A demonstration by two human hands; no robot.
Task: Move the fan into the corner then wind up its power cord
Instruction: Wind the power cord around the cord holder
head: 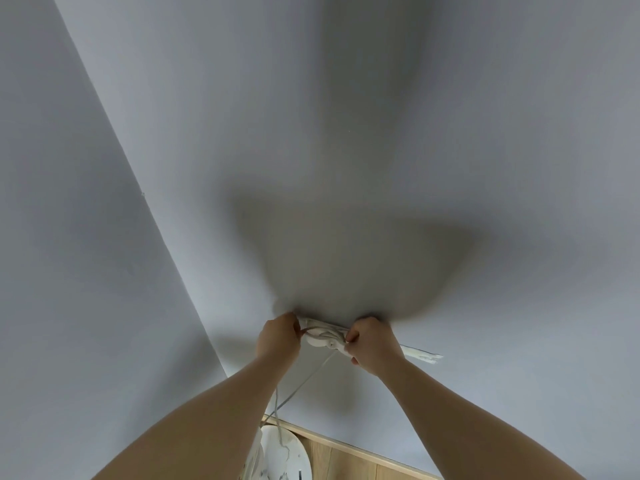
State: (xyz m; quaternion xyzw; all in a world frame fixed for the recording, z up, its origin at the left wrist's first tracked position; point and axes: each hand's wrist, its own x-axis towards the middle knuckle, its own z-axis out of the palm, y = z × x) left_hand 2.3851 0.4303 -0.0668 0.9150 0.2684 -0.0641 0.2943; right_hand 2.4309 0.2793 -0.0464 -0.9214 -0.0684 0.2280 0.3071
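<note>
The white fan stands close to the wall corner. Its round base (pixel 289 455) shows at the bottom between my forearms, and its top part (pixel 420 356) appears edge-on as a thin white bar against the wall. A small coil of the white power cord (pixel 322 338) lies bunched against that top part. My left hand (pixel 277 337) pinches the coil's left side. On the right side, my right hand (pixel 372 344) grips the coil. A loose strand of cord runs from the coil down toward the base.
Two pale grey walls (pixel 381 133) meet in a corner line running from the top left down to the fan. A wooden skirting board (pixel 346 445) and wooden floor (pixel 346 469) show at the bottom right. My shadow falls on the wall above my hands.
</note>
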